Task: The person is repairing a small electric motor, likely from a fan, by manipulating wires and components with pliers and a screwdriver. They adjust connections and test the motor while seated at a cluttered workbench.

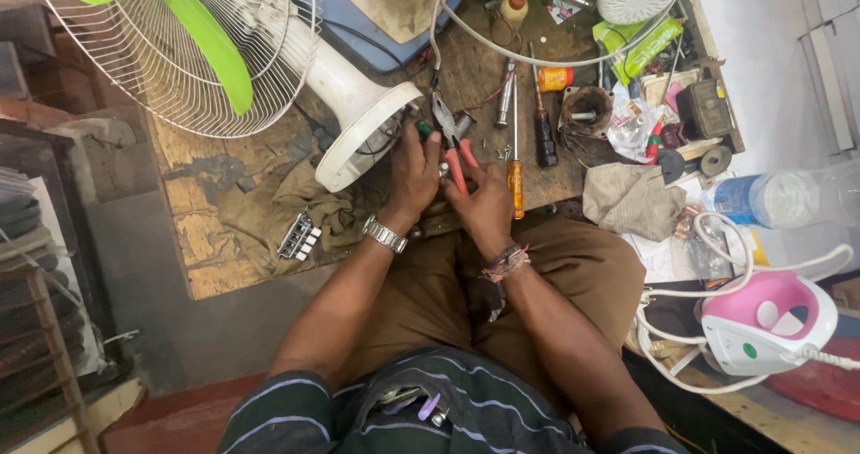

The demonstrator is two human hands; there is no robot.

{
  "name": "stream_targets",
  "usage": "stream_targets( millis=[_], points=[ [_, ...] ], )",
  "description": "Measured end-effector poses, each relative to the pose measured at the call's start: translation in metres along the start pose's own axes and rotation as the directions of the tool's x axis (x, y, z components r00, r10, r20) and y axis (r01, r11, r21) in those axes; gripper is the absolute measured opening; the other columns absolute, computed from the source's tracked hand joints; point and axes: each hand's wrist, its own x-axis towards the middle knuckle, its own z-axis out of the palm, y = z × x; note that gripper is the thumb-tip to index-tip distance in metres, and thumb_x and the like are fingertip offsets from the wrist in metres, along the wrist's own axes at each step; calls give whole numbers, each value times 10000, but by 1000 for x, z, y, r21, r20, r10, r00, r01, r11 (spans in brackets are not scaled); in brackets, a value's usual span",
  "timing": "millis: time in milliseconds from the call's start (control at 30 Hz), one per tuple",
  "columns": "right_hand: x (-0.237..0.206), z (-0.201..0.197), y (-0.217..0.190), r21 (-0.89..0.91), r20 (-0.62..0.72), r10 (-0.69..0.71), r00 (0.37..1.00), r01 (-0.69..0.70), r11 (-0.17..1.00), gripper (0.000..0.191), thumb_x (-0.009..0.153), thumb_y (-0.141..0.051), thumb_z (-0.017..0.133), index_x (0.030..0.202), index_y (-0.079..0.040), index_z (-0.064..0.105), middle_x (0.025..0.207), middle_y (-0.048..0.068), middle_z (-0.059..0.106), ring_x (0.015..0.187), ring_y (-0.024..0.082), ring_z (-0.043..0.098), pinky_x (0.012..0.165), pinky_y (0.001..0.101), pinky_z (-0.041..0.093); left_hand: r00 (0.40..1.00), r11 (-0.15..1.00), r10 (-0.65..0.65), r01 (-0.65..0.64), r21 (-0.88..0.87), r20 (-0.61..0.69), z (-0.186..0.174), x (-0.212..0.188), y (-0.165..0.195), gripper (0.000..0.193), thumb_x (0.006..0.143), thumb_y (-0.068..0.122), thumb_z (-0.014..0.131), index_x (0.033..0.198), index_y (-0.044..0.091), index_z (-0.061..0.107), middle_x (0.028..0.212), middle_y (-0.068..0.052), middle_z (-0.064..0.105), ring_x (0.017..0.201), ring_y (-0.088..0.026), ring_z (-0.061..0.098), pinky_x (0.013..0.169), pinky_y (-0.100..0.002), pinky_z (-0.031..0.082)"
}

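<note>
Counter: worn, scratched wooden counter (224, 230) is carrying a cluttered repair spread, with a crumpled olive cloth (287, 207) lying on its near edge.
Right grip: right hand (484, 205) is closing around the red-handled steel pliers (451, 140), whose nose is pointing away from the body toward the fan's base.
Left grip: left hand (414, 174) is curling its fingers on small parts at the open base of the white plastic pedestal fan with green blades (358, 104); what exactly the fingers are pinching is hidden.
Beside the grip: yellow-handled screwdriver (516, 172) is lying just right of the right hand; black-handled screwdriver (544, 131) is lying further right; wiring is trailing beyond the plier tips.
Step in hand: by the look of it, the person is gripping or cutting something at the fan's base wiring.
Next move: it is calling for a steady squeeze while the left fingers are keeping clear of the plier tips.
Off to the right: pink and white clothes iron (770, 319) is sitting well apart.
</note>
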Motion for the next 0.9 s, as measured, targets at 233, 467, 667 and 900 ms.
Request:
stream_targets(
  millis=[233, 467, 667, 900],
  points=[
    [9, -9, 18, 147, -3, 66, 998, -65, 987, 480, 755, -251, 802, 1189, -58, 729, 1036, 156, 647, 885, 306, 691, 792, 413, 560, 999, 981, 28, -32, 190, 21, -26, -11, 25, 242, 976, 116, 605, 1175, -4, 536, 1028, -210, 662, 927, -400, 669, 798, -484, 518],
    [45, -81, 41, -301, 92, -196, 976, 215, 929, 546, 764, -155, 800, 1294, -103, 683, 1064, 204, 630, 931, 423, 656, 774, 522, 531, 993, 905, -16, -36, 424, 120, -48, -35, 43, 392, 831, 249, 785, 1085, -6, 628, 1076, -251, 637, 917, -437, 654, 753, -497, 531],
    [92, -122, 36, -629, 137, -366, 920, 366, 686, 498, 791, -273, 808, 1232, -82, 676, 1148, 215, 613, 976, 405, 628, 747, 532, 487, 972, 808, -134, -5, 589, 192, -37, -38, 40, 310, 878, 299, 765, 1053, 58, 678, 1060, -187, 668, 826, -396, 676, 682, -514, 534],
    [96, -84, 23, -437, 209, -664, 718, 676, 594, 349, 919, -52, 632, 1263, -98, 661, 1461, 121, 570, 1357, 349, 510, 1098, 511, 446, 991, 881, -81, 19, 472, 111, -52, -41, 30, 264, 865, 237, 742, 1039, 43, 704, 1016, -191, 669, 896, -421, 657, 751, -509, 524]
  ],
)
